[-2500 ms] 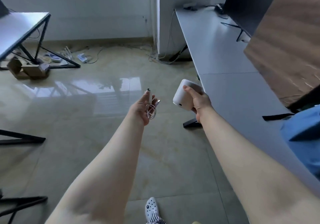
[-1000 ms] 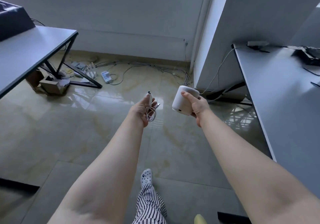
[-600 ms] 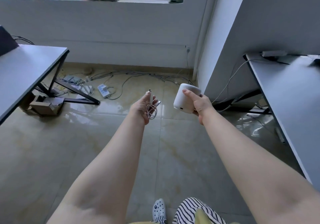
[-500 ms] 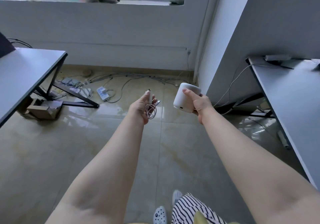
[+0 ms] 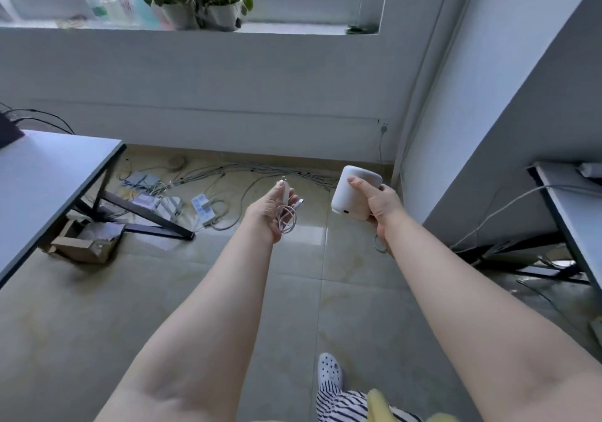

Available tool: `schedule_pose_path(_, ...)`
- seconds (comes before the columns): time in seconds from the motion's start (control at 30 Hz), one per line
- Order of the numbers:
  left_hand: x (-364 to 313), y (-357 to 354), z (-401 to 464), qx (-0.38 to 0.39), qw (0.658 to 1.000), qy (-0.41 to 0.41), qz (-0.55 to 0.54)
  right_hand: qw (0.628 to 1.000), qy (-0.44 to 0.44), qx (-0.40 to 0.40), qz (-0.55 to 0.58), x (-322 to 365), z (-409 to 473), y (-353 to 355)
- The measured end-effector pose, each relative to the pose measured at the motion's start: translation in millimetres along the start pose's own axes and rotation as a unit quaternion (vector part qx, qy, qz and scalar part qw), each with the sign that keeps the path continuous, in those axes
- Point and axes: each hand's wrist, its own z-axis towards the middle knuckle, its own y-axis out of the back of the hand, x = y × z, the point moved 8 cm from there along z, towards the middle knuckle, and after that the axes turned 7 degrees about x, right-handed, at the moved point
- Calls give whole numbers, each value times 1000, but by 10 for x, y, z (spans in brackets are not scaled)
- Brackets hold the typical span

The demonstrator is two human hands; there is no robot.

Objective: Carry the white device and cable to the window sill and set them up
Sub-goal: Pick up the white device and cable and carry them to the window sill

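Partway across the floor, the right hand (image 5: 378,201) grips the white device (image 5: 353,190), the left hand (image 5: 272,213) clutches the coiled cable (image 5: 288,218); the window sill (image 5: 293,29) lies ahead, setup not begun.

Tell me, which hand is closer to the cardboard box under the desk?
Left. The left hand, holding the coiled cable, is above and right of the cardboard box; the right hand, holding the white device, is farther right.
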Motion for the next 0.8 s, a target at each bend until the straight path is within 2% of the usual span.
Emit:
schedule_pose_path(0.47,-1193,-756,1714,-12,1000,-20,-7,999,-7,31,-24,982,2014,-516)
schedule_pose_path(0.8,-2166,-1274,3316,13,1000,0,24,1000,3,-8,-8,1605,3607,-911)
